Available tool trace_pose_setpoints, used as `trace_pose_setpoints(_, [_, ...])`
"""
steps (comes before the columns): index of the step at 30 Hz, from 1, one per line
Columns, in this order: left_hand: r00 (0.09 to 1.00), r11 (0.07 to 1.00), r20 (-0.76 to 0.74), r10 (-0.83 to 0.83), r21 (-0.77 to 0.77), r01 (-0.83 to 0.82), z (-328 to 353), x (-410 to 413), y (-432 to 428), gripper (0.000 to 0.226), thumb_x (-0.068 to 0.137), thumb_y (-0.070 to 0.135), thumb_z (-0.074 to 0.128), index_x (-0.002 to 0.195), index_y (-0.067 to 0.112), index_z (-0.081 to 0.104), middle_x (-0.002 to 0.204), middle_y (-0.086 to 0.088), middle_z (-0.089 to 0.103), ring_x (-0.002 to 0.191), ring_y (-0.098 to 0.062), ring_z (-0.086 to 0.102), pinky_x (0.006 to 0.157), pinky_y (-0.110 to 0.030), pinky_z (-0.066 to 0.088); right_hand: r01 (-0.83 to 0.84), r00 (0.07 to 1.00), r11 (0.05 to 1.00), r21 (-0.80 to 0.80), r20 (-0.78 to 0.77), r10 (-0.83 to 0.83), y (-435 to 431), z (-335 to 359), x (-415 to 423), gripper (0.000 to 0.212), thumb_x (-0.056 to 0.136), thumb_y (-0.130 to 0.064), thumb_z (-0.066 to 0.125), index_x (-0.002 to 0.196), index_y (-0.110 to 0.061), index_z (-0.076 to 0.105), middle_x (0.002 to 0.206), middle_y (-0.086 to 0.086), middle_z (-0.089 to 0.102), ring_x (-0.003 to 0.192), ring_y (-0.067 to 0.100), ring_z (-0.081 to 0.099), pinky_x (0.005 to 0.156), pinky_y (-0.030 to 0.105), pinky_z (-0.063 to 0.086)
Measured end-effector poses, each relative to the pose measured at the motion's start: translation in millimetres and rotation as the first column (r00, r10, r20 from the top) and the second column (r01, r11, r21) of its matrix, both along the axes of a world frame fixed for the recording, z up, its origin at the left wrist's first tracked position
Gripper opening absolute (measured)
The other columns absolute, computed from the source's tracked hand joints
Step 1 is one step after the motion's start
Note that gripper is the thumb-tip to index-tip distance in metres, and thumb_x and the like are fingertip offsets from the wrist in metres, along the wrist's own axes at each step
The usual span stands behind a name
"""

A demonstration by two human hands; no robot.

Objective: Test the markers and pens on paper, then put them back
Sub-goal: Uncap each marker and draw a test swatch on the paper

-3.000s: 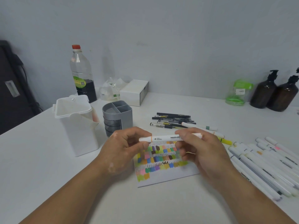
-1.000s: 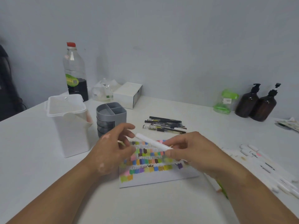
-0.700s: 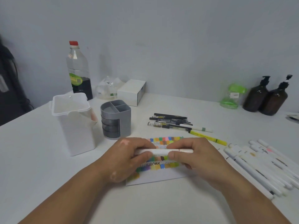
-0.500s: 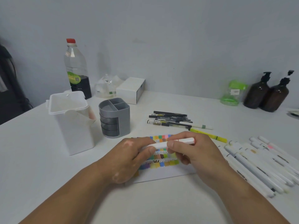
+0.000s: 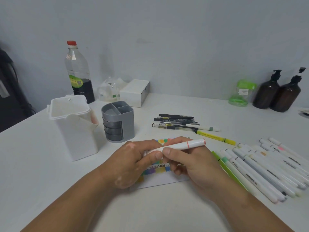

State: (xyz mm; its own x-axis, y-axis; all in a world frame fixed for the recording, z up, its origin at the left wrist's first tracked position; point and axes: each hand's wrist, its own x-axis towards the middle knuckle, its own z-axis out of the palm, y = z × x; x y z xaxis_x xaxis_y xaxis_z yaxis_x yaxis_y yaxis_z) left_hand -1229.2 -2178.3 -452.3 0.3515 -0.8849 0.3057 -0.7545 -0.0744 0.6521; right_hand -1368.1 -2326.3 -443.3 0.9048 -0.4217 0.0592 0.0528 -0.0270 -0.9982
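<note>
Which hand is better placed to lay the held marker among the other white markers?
Probably the right hand: it grips the marker barrel, and the white markers lie on its side.

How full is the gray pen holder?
Empty, as far as shown: the gray pen holder has nothing standing in its top compartments.

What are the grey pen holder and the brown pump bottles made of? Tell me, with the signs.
Grey pen holder: probably moulded plastic, matte, with thin dividers and rounded corners. Brown pump bottles: glossy amber glass or plastic with a soft sheen; the look leaves it open.
</note>
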Motion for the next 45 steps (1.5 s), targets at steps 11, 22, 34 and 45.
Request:
trace_pose_setpoints(11, [0.978,0.968,0.063,0.200,0.143,-0.208,-7.8,31.7,17.1,0.022,0.078,0.050,0.081,0.094,0.040,0.069,0.057,0.020,0.050,0.055,-0.004,0.045,0.051,-0.015,0.036,-0.005,1.000,0.983,0.182,0.021,0.001,1.0,-5.4,-1.1,0.026,0.072,-0.021,0.057,0.082,-0.009,0.078,0.066,0.019,0.066,0.052,0.024,0.059,0.045,0.030,0.049])
trace_pose_setpoints(22, [0.981,0.946,0.118,0.157,0.268,-0.183,-13.6,37.3,13.3,0.030,0.072,0.063,0.079,0.095,0.047,0.069,0.073,0.036,0.052,0.070,0.006,0.050,0.065,-0.010,0.041,-0.027,0.990,0.954,-0.298,-0.143,-0.016,24.0,-20.5,4.4,0.009,0.083,-0.019,0.076,0.077,-0.025,0.073,0.052,0.000,0.060,0.046,0.017,0.050,0.045,0.026,0.040])
trace_pose_setpoints(34, [0.985,0.945,0.103,0.140,0.284,-0.164,-11.5,37.1,12.8,0.026,0.077,0.054,0.080,0.098,0.042,0.072,0.064,0.036,0.051,0.062,0.006,0.048,0.055,-0.012,0.037,-0.056,0.984,0.934,-0.353,-0.178,-0.009,24.2,-21.9,5.9,0.006,0.085,-0.023,0.076,0.083,-0.028,0.075,0.055,0.003,0.063,0.047,0.016,0.053,0.045,0.026,0.042])
trace_pose_setpoints(45, [0.987,0.944,0.075,0.140,0.289,-0.156,-10.8,35.6,12.1,0.024,0.076,0.050,0.082,0.096,0.041,0.073,0.060,0.029,0.050,0.058,0.002,0.046,0.053,-0.013,0.036,0.046,0.996,0.956,-0.290,-0.054,-0.064,24.3,-17.4,8.7,0.020,0.093,-0.026,0.073,0.074,-0.021,0.072,0.052,-0.002,0.059,0.045,0.012,0.050,0.042,0.022,0.040])
